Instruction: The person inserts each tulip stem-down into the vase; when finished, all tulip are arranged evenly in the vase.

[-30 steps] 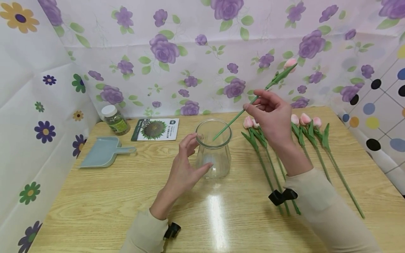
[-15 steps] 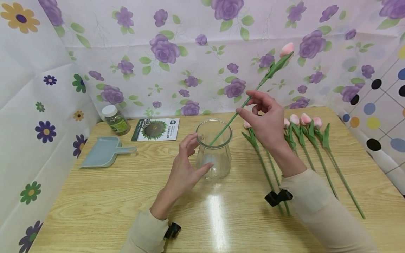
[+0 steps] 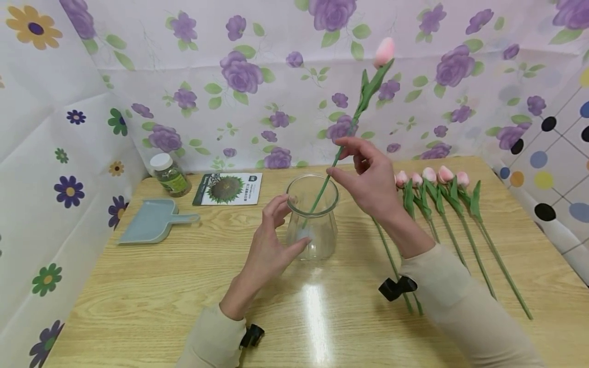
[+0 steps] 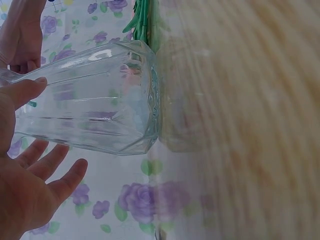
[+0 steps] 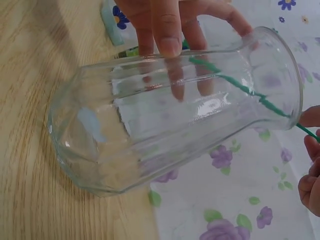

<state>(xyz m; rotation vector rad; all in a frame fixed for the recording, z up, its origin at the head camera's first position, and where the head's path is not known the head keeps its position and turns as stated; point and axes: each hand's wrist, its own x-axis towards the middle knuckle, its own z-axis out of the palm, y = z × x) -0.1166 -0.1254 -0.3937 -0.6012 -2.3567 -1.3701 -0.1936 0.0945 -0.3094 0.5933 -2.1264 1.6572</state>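
A clear glass vase (image 3: pixel 324 239) stands upright on the wooden table. My left hand (image 3: pixel 270 243) holds it from the left, with the thumb across its front in the right wrist view and the fingers around the far side. My right hand (image 3: pixel 371 186) pinches the green stem of a pink tulip (image 3: pixel 384 52) between thumb and fingers, above and right of the vase's rim. The stem slants down through the mouth, and its lower end (image 5: pixel 195 60) is inside the glass, above the bottom. The tulip's bloom and leaves rise above my right hand.
Several pink tulips (image 3: pixel 445 175) lie side by side on the table at the right, partly under my right forearm. At the back left are a white-lidded jar (image 3: pixel 171 176), a sunflower seed packet (image 3: pixel 227 189) and a grey-blue dustpan (image 3: pixel 149 222). Flower-patterned sheets rise behind and left.
My right hand has moved left with the tulip, which now stands more upright, its stem deeper in the vase. More of the tulips lying at right are uncovered. My left hand stays at the vase.
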